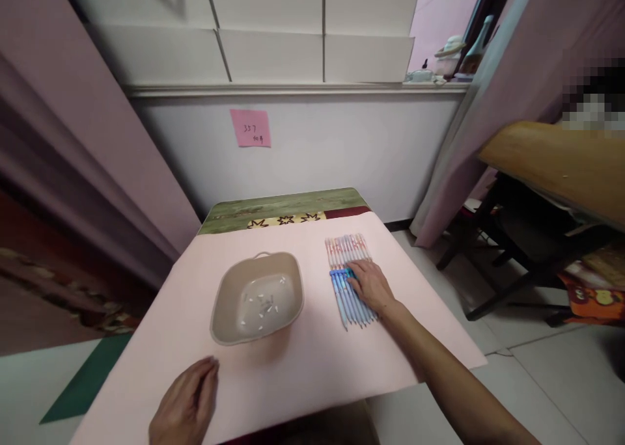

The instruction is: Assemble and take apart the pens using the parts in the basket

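On the pink sheet to the right, light-blue pens lie side by side with their tips toward me. Above them is a second row of pens with reddish, patterned barrels. My right hand rests over the upper ends of the blue row, its thumb and forefinger around a teal pen end; the other fingers are partly hidden. My left hand lies near the front left of the table, fingers curled together, with nothing showing in it. Between the hands stands a beige basin with several small white pieces on its bottom.
The pink sheet covers most of the small table, whose green patterned far edge shows near the wall. A pink note is stuck there. Curtains hang on both sides. A wooden table and a dark chair stand right.
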Action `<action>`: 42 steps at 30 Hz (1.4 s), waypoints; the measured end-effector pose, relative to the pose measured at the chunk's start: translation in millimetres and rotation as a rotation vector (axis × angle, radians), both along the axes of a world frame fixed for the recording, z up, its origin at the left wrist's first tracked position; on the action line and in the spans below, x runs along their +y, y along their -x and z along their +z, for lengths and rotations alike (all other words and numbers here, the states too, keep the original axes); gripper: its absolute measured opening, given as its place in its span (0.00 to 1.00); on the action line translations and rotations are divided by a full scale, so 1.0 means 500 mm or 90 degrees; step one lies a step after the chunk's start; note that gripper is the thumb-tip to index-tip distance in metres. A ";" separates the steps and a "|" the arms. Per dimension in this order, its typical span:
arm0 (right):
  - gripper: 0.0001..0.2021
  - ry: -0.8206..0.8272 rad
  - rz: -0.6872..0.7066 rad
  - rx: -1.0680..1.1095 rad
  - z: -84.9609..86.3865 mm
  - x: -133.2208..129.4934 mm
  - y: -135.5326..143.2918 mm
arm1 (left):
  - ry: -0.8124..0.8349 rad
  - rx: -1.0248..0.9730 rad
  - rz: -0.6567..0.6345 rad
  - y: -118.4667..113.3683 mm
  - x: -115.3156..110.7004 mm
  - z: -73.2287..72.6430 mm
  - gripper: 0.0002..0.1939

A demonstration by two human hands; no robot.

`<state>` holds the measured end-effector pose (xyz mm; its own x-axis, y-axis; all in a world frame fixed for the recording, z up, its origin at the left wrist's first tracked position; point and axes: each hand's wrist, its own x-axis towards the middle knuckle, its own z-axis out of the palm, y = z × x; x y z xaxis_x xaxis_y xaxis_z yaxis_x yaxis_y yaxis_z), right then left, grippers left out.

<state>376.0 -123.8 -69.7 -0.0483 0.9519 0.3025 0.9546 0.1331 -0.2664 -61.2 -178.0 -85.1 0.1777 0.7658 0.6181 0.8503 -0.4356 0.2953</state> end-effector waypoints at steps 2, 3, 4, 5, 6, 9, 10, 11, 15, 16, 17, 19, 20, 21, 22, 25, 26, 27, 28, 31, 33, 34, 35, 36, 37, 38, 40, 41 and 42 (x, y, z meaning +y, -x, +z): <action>0.18 0.010 0.015 0.003 -0.010 0.006 0.000 | 0.033 -0.016 0.022 -0.004 -0.001 0.002 0.09; 0.18 0.012 0.018 0.006 -0.015 0.008 -0.001 | 0.047 -0.022 0.031 -0.006 -0.002 0.003 0.09; 0.18 0.013 0.017 0.011 -0.020 0.009 -0.003 | 0.059 -0.026 0.038 -0.007 -0.002 0.004 0.08; 0.17 0.012 0.017 0.016 -0.025 0.010 -0.005 | 0.069 -0.027 0.043 -0.008 -0.003 0.006 0.08; 0.17 0.009 0.018 0.023 -0.028 0.011 -0.007 | 0.080 -0.028 0.046 -0.009 -0.004 0.007 0.08; 0.18 -0.020 0.019 0.055 -0.028 0.005 -0.011 | 0.102 -0.040 0.038 -0.012 -0.010 0.013 0.08; 0.18 -0.035 0.017 0.070 -0.023 0.000 -0.009 | 0.112 -0.052 0.036 -0.014 -0.012 0.017 0.09; 0.17 -0.052 0.012 0.086 -0.017 -0.007 -0.007 | 0.128 -0.071 0.040 -0.016 -0.014 0.021 0.09; 0.15 -0.100 0.012 0.164 0.022 -0.045 0.027 | 0.215 -0.247 0.142 -0.028 -0.002 0.050 0.15; 0.15 -0.097 0.014 0.188 0.033 -0.055 0.042 | 0.238 -0.309 0.177 -0.032 0.007 0.059 0.17; 0.15 -0.086 0.011 0.217 0.042 -0.063 0.060 | 0.262 -0.368 0.204 -0.036 0.020 0.069 0.20; 0.15 -0.035 -0.004 0.285 0.058 -0.076 0.104 | 0.315 -0.466 0.208 -0.044 0.049 0.086 0.24; 0.16 -0.001 -0.007 0.323 0.064 -0.079 0.128 | 0.341 -0.495 0.197 -0.048 0.064 0.093 0.26; 0.17 0.035 -0.002 0.362 0.069 -0.079 0.153 | 0.359 -0.510 0.187 -0.053 0.078 0.097 0.26; 0.18 0.066 0.006 0.400 0.072 -0.078 0.178 | 0.376 -0.521 0.174 -0.058 0.090 0.099 0.27; 0.23 0.119 0.016 0.489 0.074 -0.066 0.241 | 0.421 -0.549 0.127 -0.072 0.108 0.096 0.25; 0.24 0.126 0.014 0.501 0.073 -0.061 0.255 | 0.426 -0.556 0.113 -0.077 0.109 0.094 0.24; 0.24 0.130 0.012 0.501 0.071 -0.056 0.266 | 0.428 -0.560 0.101 -0.080 0.107 0.093 0.22; 0.24 0.132 0.010 0.492 0.069 -0.053 0.273 | 0.428 -0.557 0.091 -0.083 0.103 0.093 0.21; 0.21 0.135 -0.004 0.463 0.064 -0.055 0.277 | 0.445 -0.536 0.074 -0.087 0.086 0.103 0.20; 0.20 0.141 -0.016 0.455 0.064 -0.062 0.270 | 0.472 -0.523 0.063 -0.085 0.077 0.115 0.21; 0.20 0.141 -0.022 0.449 0.067 -0.065 0.265 | 0.486 -0.521 0.060 -0.083 0.073 0.121 0.22; 0.19 0.131 -0.030 0.436 0.072 -0.067 0.259 | 0.497 -0.520 0.060 -0.080 0.071 0.128 0.23; 0.18 0.112 -0.041 0.417 0.080 -0.066 0.254 | 0.503 -0.519 0.065 -0.077 0.069 0.134 0.23; 0.17 0.085 -0.052 0.389 0.090 -0.062 0.250 | 0.499 -0.515 0.076 -0.073 0.069 0.140 0.24; 0.15 0.058 -0.056 0.354 0.103 -0.054 0.248 | 0.485 -0.508 0.092 -0.069 0.069 0.146 0.24; 0.13 0.033 -0.034 0.267 0.133 -0.026 0.254 | 0.433 -0.484 0.128 -0.062 0.072 0.156 0.25; 0.12 0.050 -0.005 0.217 0.147 -0.007 0.264 | 0.405 -0.468 0.139 -0.059 0.074 0.161 0.26; 0.12 0.082 0.025 0.163 0.159 0.015 0.277 | 0.380 -0.452 0.143 -0.057 0.076 0.165 0.25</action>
<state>237.7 -116.4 9.8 -0.0237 0.9822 0.1864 0.8492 0.1182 -0.5147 -32.8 -140.2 -2.5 -0.2785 0.9602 0.0205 0.4323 0.1063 0.8954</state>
